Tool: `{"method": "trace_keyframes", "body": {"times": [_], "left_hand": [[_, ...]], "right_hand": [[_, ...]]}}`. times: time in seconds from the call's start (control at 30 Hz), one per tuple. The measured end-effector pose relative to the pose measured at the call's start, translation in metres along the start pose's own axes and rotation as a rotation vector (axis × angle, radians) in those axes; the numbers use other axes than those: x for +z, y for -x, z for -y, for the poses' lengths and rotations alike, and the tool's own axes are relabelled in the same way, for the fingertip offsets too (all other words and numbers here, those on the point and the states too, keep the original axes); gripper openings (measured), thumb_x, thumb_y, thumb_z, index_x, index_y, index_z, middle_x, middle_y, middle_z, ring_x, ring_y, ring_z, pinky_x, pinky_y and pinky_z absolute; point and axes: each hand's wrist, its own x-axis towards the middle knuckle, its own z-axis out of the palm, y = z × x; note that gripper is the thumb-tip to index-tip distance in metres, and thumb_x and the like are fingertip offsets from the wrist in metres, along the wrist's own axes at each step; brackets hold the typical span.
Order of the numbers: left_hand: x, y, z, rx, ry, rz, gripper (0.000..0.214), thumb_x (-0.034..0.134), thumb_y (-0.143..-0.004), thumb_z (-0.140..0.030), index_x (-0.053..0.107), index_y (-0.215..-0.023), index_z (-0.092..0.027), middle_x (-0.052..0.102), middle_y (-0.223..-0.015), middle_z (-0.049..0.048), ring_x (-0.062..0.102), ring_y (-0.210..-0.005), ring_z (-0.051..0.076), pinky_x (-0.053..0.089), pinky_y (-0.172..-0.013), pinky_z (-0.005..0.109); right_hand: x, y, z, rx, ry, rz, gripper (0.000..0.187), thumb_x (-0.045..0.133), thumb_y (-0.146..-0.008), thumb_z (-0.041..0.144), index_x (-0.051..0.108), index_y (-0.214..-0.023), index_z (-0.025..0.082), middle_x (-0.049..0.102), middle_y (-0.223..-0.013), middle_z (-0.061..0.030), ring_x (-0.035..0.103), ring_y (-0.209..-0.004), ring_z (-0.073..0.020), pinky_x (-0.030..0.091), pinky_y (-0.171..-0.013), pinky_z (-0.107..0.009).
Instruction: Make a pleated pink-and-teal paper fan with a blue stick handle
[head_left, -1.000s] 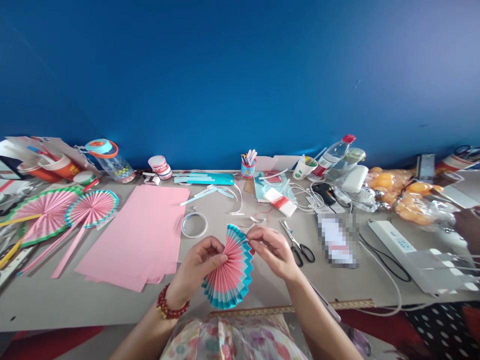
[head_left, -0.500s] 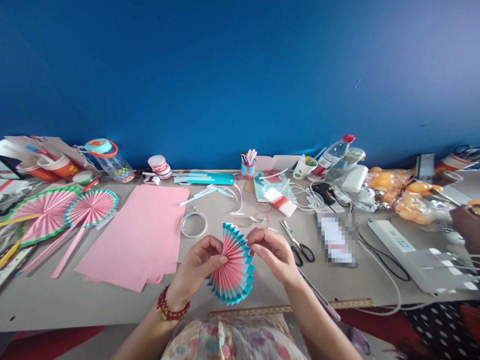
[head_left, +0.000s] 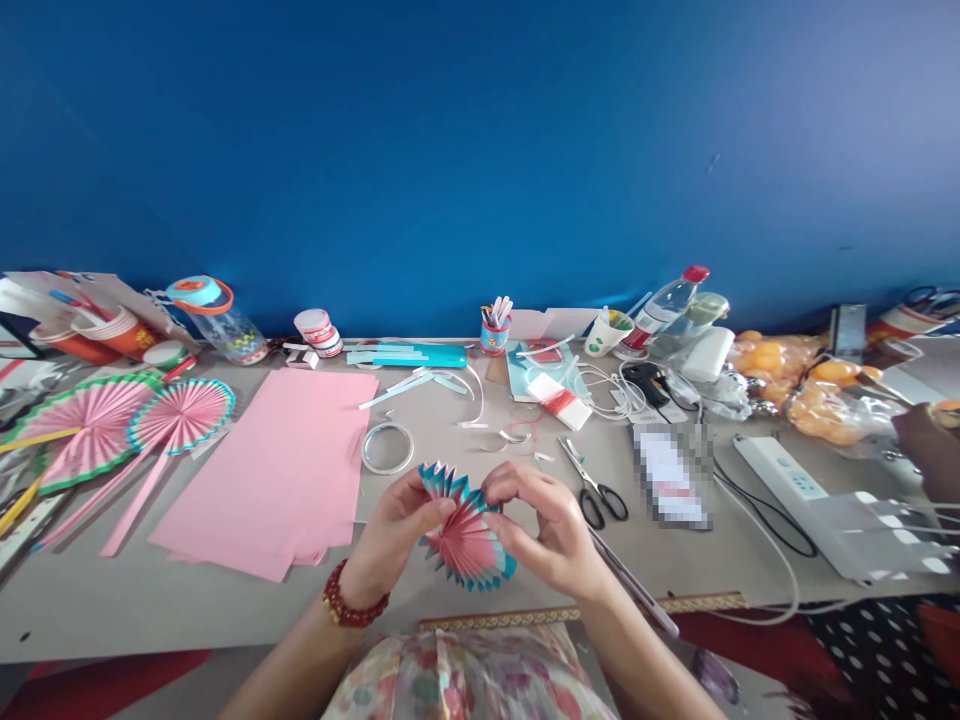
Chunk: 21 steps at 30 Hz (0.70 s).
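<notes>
1. Since the earlier frame, the pleated paper fan [head_left: 469, 547] has turned: its upper rim has come lower and swung toward the left hand [head_left: 396, 525], while the right hand [head_left: 541, 517] has come slightly nearer to the left.
2. Left thumb and fingers are clamped on the pleats close to the fan's middle. The right thumb and forefinger seem to be closed on the blue-edged rim, although the folds partly hide what lies between them.
3. The fan is in the air between both hands, in front of the person's body, tilted and with the pleats spread unevenly.
4. In my judgement, the step in hand is the arranging of the pleats by small pinches along the rim. For the next move, I think it is necessary to keep the middle firmly pinched and to handle the edge lightly, so that the folds are not crushed.
5. Beyond the hands lies a clear ring-shaped roll [head_left: 387, 449]; scissors [head_left: 592, 484] lie beside the right hand, their blades slightly apart.
6. Farther to the left are pink sheets [head_left: 274, 465], and after them two round fans on handles, the smaller one [head_left: 182, 415] blue-edged, the larger one [head_left: 94, 425] green-edged.
</notes>
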Motion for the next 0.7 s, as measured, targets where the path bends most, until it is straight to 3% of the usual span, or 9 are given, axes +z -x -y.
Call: {"method": "trace_keyframes", "body": {"times": [0.33, 0.53, 0.63, 0.7], "left_hand": [[0.006, -0.001, 0.0, 0.033, 0.152, -0.134, 0.026, 0.081, -0.075, -0.039, 0.07, -0.088, -0.019, 0.07, -0.086, 0.0017, 0.065, -0.083, 0.016, 0.051, -0.08, 0.028], [-0.002, -0.001, 0.008, 0.016, 0.013, -0.011, 0.034, 0.082, -0.074, -0.034, 0.07, -0.101, -0.018, 0.073, -0.098, 0.0064, 0.067, -0.092, 0.021, 0.052, -0.086, 0.032], [-0.005, -0.002, 0.011, -0.016, -0.026, 0.013, 0.036, 0.079, -0.077, -0.035, 0.069, -0.108, -0.018, 0.073, -0.106, 0.0082, 0.066, -0.098, 0.023, 0.051, -0.09, 0.034], [-0.005, -0.004, 0.011, -0.018, -0.016, 0.002, 0.036, 0.078, -0.078, -0.035, 0.069, -0.109, -0.019, 0.073, -0.107, 0.008, 0.067, -0.098, 0.023, 0.052, -0.088, 0.034]], "right_hand": [[0.0, 0.002, -0.007, 0.043, -0.018, -0.052, 0.005, 0.057, -0.089, 0.021, 0.058, -0.084, 0.021, 0.06, -0.081, -0.0031, 0.057, -0.076, -0.0173, 0.046, -0.071, -0.03], [0.002, -0.001, -0.021, 0.225, -0.07, -0.163, 0.018, 0.058, -0.092, 0.033, 0.059, -0.081, 0.019, 0.058, -0.075, -0.0006, 0.052, -0.066, -0.0129, 0.043, -0.061, -0.024], [0.004, -0.002, -0.032, 0.312, -0.178, -0.151, 0.026, 0.062, -0.091, 0.043, 0.063, -0.1, 0.018, 0.066, -0.09, -0.0047, 0.061, -0.079, -0.0161, 0.048, -0.069, -0.024], [0.007, -0.001, -0.037, 0.334, -0.219, -0.089, 0.041, 0.069, -0.086, 0.045, 0.059, -0.116, 0.019, 0.067, -0.105, -0.0072, 0.063, -0.093, -0.0197, 0.05, -0.078, -0.027]]}}
